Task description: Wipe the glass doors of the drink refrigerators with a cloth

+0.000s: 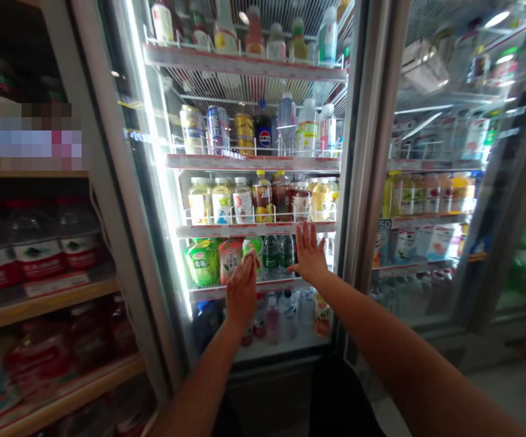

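Both arms reach forward to a lit, upright drinks cooler. My left hand is closed, its fingertips drawn together around something small and pinkish that I cannot make out. It is in front of a green-and-white package and a reddish bottle on a lower shelf. To its right, my right hand is open, palm forward and fingers spread, by the price rail and beside dark green bottles. Whether it rests on glass or only hovers, I cannot tell.
Shelves above hold bottles and cans, among them a gold can and a dark cola bottle. A metal door frame separates a second cooler on the right. Wooden shelves with large bottles stand at left.
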{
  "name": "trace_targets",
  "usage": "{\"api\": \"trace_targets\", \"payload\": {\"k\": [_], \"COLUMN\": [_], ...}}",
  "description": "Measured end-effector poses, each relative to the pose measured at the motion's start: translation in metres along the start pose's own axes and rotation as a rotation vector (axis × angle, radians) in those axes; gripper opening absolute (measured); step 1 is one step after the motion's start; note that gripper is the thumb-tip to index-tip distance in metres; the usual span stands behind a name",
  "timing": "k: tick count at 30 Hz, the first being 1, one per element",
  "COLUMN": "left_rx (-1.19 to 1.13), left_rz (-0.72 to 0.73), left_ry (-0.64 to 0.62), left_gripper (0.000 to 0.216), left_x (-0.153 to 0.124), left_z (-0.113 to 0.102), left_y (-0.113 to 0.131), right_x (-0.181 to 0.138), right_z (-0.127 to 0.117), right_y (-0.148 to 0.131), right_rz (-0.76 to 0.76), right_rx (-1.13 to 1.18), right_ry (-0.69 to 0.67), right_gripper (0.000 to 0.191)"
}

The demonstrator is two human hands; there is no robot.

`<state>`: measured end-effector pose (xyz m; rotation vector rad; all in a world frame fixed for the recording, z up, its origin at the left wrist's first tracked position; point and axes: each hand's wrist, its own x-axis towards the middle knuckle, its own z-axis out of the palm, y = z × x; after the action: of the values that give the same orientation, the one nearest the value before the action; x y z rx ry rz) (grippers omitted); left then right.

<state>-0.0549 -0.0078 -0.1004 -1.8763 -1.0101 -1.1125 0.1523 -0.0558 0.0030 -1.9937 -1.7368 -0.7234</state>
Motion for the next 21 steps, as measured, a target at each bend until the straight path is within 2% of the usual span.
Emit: {"api": "trace_targets", "payload": {"k": [4, 6, 9, 10, 14, 15, 19, 21], "left_rx": [-0.038, -0.025, 0.040, 0.041, -0.022, -0.030, -0.034, -0.035], "left_rz": [0.269, 0.209, -0.045, -0.040, 0.227, 0.226, 0.030, 0.075], "left_ry": [-0.059, -0.051, 0.004, 0.005, -0.016, -0.006, 0.058, 0.038], "left_gripper": [0.072, 0.073, 0.071, 0.071, 0.072, 0.073, 0.078, 0.079], "left_x": [-0.007, -0.011, -0.018, -0.020, -0.025, -0.024, -0.014, -0.012], "left_z": [0.000, 0.000, 0.001, 0.001, 0.000, -0.001, -0.005, -0.007], "left_y": [0.013, 0.014, 0.007, 0.003, -0.014, -0.019, -0.036, -0.037], "right_x": [-0.002, -0.002, -0.001, -0.001, -0.002, -0.002, -0.002, -0.002], "right_z": [-0.001, -0.001, -0.001, -0.001, 0.000, 0.000, -0.001, -0.002], "right_y": [-0.001, -0.001, -0.002, -0.002, -0.005, -0.006, -0.009, -0.011], "right_rz": [-0.003, 0.004, 0.014, 0.016, 0.023, 0.025, 0.042, 0.046], "right_rx": [0.009, 0.012, 0.007, 0.006, 0.018, 0.021, 0.025, 0.021], "right_ry": [0.026, 0.014, -0.007, -0.007, 0.025, 0.026, -0.003, 0.009], "right_gripper": [0.129, 0.130, 0.133, 0.133, 0.132, 0.131, 0.133, 0.136]}}
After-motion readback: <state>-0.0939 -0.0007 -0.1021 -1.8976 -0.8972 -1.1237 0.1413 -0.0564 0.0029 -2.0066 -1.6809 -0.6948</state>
